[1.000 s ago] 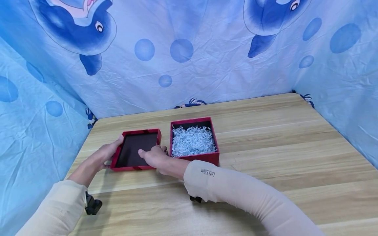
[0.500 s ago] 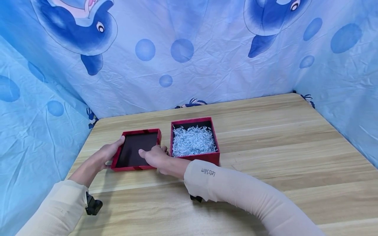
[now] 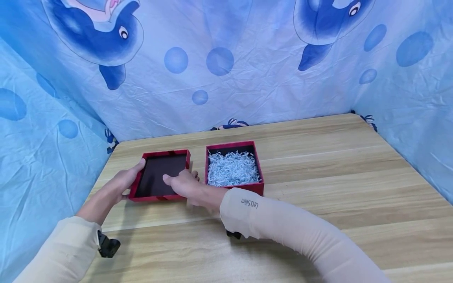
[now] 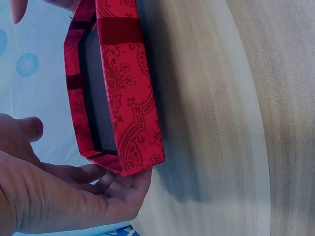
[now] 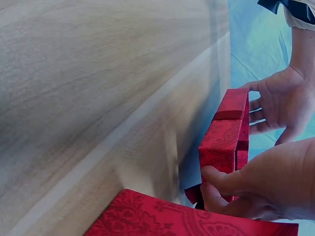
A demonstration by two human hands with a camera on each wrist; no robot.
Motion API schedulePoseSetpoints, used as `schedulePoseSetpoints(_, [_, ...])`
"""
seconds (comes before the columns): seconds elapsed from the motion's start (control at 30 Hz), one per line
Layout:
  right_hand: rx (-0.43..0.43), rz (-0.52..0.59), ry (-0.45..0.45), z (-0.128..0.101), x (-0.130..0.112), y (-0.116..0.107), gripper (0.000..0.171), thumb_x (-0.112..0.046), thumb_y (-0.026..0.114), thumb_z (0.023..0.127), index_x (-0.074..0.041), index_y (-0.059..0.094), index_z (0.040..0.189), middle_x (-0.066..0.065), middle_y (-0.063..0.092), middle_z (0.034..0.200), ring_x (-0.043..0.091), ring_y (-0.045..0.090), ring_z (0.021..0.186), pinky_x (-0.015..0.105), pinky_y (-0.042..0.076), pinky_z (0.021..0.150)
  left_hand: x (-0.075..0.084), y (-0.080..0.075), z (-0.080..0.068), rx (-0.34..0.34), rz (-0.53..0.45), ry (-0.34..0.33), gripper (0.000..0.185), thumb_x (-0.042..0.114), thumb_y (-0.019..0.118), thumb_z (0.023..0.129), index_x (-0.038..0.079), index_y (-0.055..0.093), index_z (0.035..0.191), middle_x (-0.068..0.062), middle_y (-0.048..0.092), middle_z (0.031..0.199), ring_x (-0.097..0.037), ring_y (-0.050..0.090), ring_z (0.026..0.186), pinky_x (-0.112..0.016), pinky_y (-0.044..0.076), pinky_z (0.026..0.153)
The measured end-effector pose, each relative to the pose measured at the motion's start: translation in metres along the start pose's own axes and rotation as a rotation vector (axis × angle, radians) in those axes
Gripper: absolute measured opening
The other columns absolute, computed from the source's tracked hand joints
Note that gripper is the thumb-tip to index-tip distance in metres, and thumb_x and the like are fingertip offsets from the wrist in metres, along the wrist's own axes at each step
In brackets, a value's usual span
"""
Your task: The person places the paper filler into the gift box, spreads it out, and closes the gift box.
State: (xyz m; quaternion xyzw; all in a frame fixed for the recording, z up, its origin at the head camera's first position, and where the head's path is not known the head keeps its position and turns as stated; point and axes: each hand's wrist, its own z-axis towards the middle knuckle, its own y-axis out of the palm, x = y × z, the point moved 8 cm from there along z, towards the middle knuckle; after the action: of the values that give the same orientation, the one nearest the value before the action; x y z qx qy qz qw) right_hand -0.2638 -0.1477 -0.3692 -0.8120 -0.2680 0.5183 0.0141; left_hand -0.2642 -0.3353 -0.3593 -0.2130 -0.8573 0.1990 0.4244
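Observation:
A shallow red box lid [image 3: 161, 175] with a black inside lies open side up at the left of the head view. Its walls carry a paisley pattern and a dark red ribbon band. My left hand [image 3: 125, 179] grips its left wall, thumb at the rim and fingers at the outside. On the opposite wall my right hand [image 3: 185, 184] holds it, the thumb reaching over the inside. In the left wrist view the lid's side [image 4: 130, 103] is close over the table, a shadow beside it. My right fingers [image 5: 221, 182] bend round its corner in the right wrist view.
Right of the lid stands a matching red box [image 3: 255, 188] filled with pale blue shredded paper [image 3: 233, 169]. Both are on a wood-grain table [image 3: 318, 177]. Blue sheeting [image 3: 247, 90] with whale prints encloses its back and sides.
Both hands have shifted the lid slightly left and toward the back in the last half second. Before that they held still. The box with shredded paper stays in place.

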Motion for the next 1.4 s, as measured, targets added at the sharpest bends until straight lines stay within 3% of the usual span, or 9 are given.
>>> schedulePoseSetpoints(0.23, [-0.005,0.006,-0.026,-0.002,-0.013,-0.008,0.072,-0.053,0.053,0.08,-0.014,0.031,0.137,0.002,0.014,0.145,0.02,0.021,0.127,0.04,0.025,0.102,0.011,-0.005,-0.005,0.006,-0.003,0.02,0.114,0.081,0.025,0.068,-0.008,0.007,0.136,-0.026,0.023,0.129,-0.037,0.03,0.115,-0.052,0.038,0.085])
schedulePoseSetpoints(0.4, [0.006,0.03,-0.043,-0.006,-0.029,-0.021,0.072,-0.052,0.054,0.079,-0.015,0.03,0.137,0.002,0.018,0.143,0.02,0.028,0.124,0.04,0.032,0.098,0.028,-0.011,-0.017,0.019,-0.013,0.064,0.113,0.081,0.025,0.066,-0.006,0.011,0.137,-0.024,0.024,0.129,-0.036,0.028,0.117,-0.05,0.04,0.083])
schedulePoseSetpoints(0.5, [0.012,0.053,-0.063,-0.012,-0.04,-0.032,0.075,-0.052,0.054,0.079,-0.017,0.026,0.138,0.0,0.02,0.142,0.019,0.028,0.124,0.039,0.032,0.098,0.045,-0.015,-0.025,0.021,-0.035,0.116,0.108,0.08,0.026,0.068,-0.002,0.015,0.137,-0.023,0.026,0.129,-0.036,0.028,0.118,-0.048,0.039,0.082])
schedulePoseSetpoints(0.7, [-0.037,0.194,-0.201,-0.03,-0.061,-0.062,0.069,-0.047,0.053,0.082,-0.018,0.025,0.138,-0.002,0.03,0.138,0.017,0.029,0.124,0.042,0.031,0.099,0.089,-0.016,-0.045,0.03,-0.081,0.25,0.095,0.075,0.028,0.073,0.004,0.022,0.136,-0.019,0.026,0.129,-0.034,0.026,0.12,-0.052,0.033,0.09])
schedulePoseSetpoints(0.8, [-0.085,0.262,-0.247,-0.037,-0.065,-0.075,0.059,-0.043,0.052,0.084,-0.02,0.032,0.134,-0.002,0.038,0.131,0.018,0.032,0.122,0.043,0.032,0.097,0.104,-0.011,-0.053,0.027,-0.092,0.276,0.093,0.074,0.029,0.074,0.005,0.023,0.136,-0.018,0.026,0.129,-0.033,0.027,0.119,-0.053,0.029,0.094])
schedulePoseSetpoints(0.9, [-0.109,0.307,-0.233,-0.042,-0.062,-0.088,0.059,-0.04,0.052,0.085,-0.018,0.03,0.135,0.0,0.038,0.131,0.021,0.031,0.122,0.045,0.03,0.098,0.113,-0.002,-0.058,0.014,-0.088,0.293,0.093,0.074,0.03,0.073,0.007,0.023,0.137,-0.017,0.026,0.13,-0.032,0.028,0.119,-0.053,0.028,0.095])
schedulePoseSetpoints(1.1, [-0.121,0.338,-0.173,-0.052,-0.05,-0.113,0.075,-0.041,0.053,0.084,-0.016,0.012,0.141,-0.002,0.016,0.144,0.023,0.018,0.13,0.045,0.019,0.104,0.125,0.018,-0.063,-0.018,-0.116,0.316,0.092,0.073,0.032,0.074,0.009,0.023,0.138,-0.016,0.025,0.134,-0.032,0.027,0.12,-0.053,0.026,0.097])
schedulePoseSetpoints(1.27, [-0.141,0.413,-0.235,-0.062,-0.051,-0.133,0.065,-0.037,0.051,0.087,-0.01,0.02,0.138,0.004,0.032,0.135,0.029,0.023,0.127,0.046,0.016,0.105,0.139,0.034,-0.069,-0.052,-0.158,0.353,0.088,0.071,0.034,0.075,0.011,0.023,0.138,-0.015,0.027,0.133,-0.032,0.03,0.118,-0.053,0.026,0.097])
schedulePoseSetpoints(1.4, [-0.146,0.415,-0.268,-0.067,-0.049,-0.15,0.066,-0.035,0.048,0.089,-0.006,0.016,0.139,0.006,0.031,0.136,0.029,0.02,0.128,0.045,0.012,0.106,0.151,0.047,-0.075,-0.079,-0.2,0.39,0.083,0.069,0.034,0.078,0.008,0.03,0.134,-0.015,0.031,0.13,-0.032,0.035,0.114,-0.052,0.027,0.097])
